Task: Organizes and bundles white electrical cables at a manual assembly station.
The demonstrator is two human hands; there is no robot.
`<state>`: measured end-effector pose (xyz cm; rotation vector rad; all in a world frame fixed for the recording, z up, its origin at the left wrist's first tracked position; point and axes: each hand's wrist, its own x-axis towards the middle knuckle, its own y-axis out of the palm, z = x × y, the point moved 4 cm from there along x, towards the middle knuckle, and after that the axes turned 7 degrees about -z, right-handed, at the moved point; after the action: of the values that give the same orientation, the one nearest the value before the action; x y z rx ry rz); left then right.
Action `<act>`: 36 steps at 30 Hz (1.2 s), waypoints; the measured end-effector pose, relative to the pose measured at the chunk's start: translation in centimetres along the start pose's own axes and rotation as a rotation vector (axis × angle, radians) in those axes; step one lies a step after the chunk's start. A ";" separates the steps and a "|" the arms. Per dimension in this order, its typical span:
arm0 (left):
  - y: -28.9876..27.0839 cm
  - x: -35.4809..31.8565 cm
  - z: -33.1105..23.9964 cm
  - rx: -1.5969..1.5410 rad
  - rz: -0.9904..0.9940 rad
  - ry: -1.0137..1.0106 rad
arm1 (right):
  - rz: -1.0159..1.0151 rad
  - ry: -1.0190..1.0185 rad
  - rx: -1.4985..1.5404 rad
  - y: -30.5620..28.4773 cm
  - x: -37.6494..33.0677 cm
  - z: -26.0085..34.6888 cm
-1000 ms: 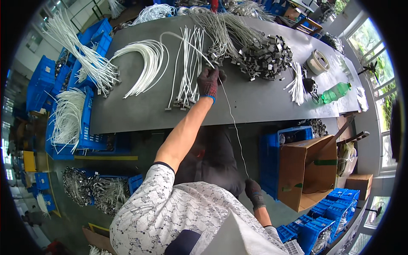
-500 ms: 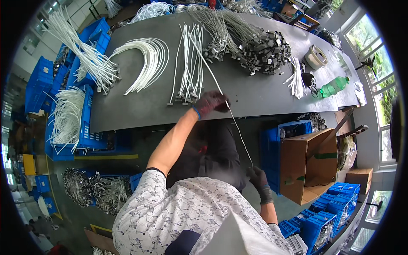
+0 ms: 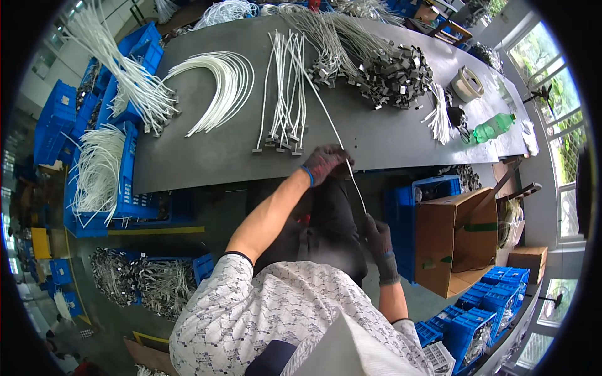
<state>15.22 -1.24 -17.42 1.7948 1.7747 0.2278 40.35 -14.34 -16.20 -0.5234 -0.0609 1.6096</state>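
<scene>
My left hand (image 3: 326,164), in a dark red and grey glove, is closed round a long white cable (image 3: 327,119) at the table's front edge. The cable's far part slants up across the table to a row of white cables (image 3: 285,94) with small grey connectors at their near ends. A thinner stretch runs from the left hand down to my right hand (image 3: 378,237). That hand, in a dark grey glove, is closed on the lower end, low in front of the table and right of my legs. Its fingers hide the cable's tip.
The grey table (image 3: 207,156) also bears a curved white cable bundle (image 3: 241,81), a heap of grey connectors (image 3: 398,75), a green bottle (image 3: 494,128) and a tape roll (image 3: 467,84). Blue crates (image 3: 128,188) stand left. An open cardboard box (image 3: 436,250) stands beside my right hand.
My left hand has slid a little right and nearer to me, with the cable in it. My right hand has risen toward it, so the stretch between them is shorter.
</scene>
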 end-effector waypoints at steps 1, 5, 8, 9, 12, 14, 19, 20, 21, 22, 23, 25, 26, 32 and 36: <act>0.9 -0.5 1.2 0.014 0.040 -0.016 | 0.003 -0.005 0.006 1.0 1.5 0.5; 2.8 -1.7 2.1 0.385 0.033 0.152 | 0.016 0.056 0.105 4.5 6.5 2.8; 3.5 -2.6 1.5 0.609 0.004 0.229 | -0.082 0.069 0.407 5.5 10.2 1.4; 3.6 -2.8 1.7 0.610 0.006 0.226 | -0.034 0.015 0.402 5.7 11.3 1.6; 3.6 -3.8 2.6 0.601 0.029 0.197 | -0.018 0.138 0.425 6.8 12.5 3.3; 3.9 -4.4 1.3 0.558 -0.060 0.244 | -0.062 0.309 0.455 7.5 13.0 3.2; 3.1 -2.3 -1.1 0.677 -0.051 0.171 | -0.070 0.134 0.309 8.8 18.2 -2.1; 1.9 -1.8 -1.8 0.774 -0.077 0.137 | -0.033 -0.028 0.225 9.9 18.2 0.1; 0.7 -1.3 -1.8 0.579 -0.134 0.195 | -0.117 -0.414 -0.136 10.3 17.9 3.0; 0.2 -0.8 -1.9 0.573 -0.146 0.181 | -0.102 -0.402 -0.140 10.5 17.9 4.0; 0.1 -0.3 -2.4 0.524 -0.181 0.146 | -0.108 -0.574 -0.224 10.8 18.0 5.2; -1.0 0.8 -2.2 0.476 -0.233 0.111 | -0.099 -0.748 -0.300 11.3 18.4 7.4; -2.2 1.3 -1.6 0.521 -0.235 0.118 | 0.037 -0.239 0.048 11.9 19.8 6.9; -6.7 3.5 -5.8 0.746 -0.200 -0.059 | 0.167 0.044 0.162 13.9 23.4 7.1; -17.7 2.2 -11.6 1.434 -0.508 0.388 | -0.340 -0.328 -0.377 8.3 30.3 9.1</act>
<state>-5.58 2.91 -17.87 2.0185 2.9472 -1.2870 28.81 16.05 -19.84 -0.4996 -0.6755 1.3368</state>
